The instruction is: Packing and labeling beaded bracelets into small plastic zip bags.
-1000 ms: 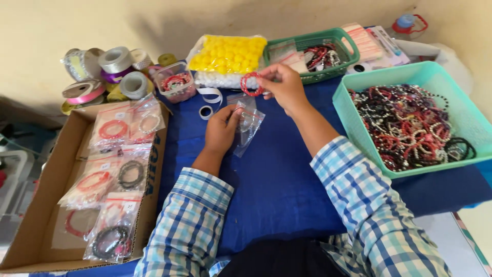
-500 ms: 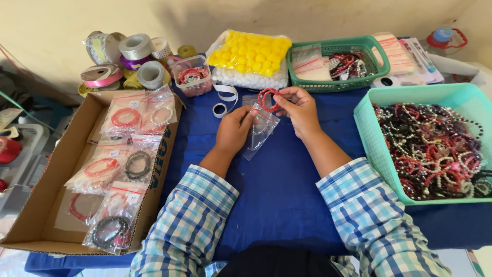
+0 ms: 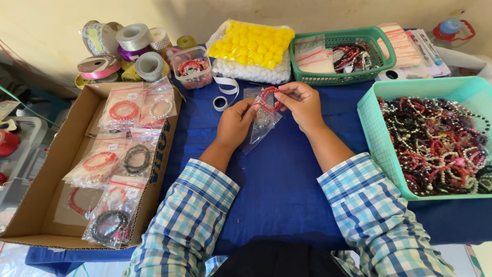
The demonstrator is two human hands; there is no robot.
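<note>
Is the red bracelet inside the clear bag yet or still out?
Out. The red bracelet sits at the clear bag's top edge, pinched by the right hand.

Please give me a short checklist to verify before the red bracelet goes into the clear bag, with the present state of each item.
1. Red bracelet held in the right hand: ok, the fingertips pinch it.
2. Clear plastic bag held by the left hand: ok, it hangs below the fingers.
3. Bag mouth open wide enough: cannot tell, the opening is hidden behind the fingers and the bracelet.
4. Bracelet positioned at the top of the bag: ok, it sits right at the upper edge.
5. Room in the cardboard box for one more packet: ok, bare bottom shows beside the packed bags.
6. Bracelet free of damage: cannot tell, too small to see.
</note>
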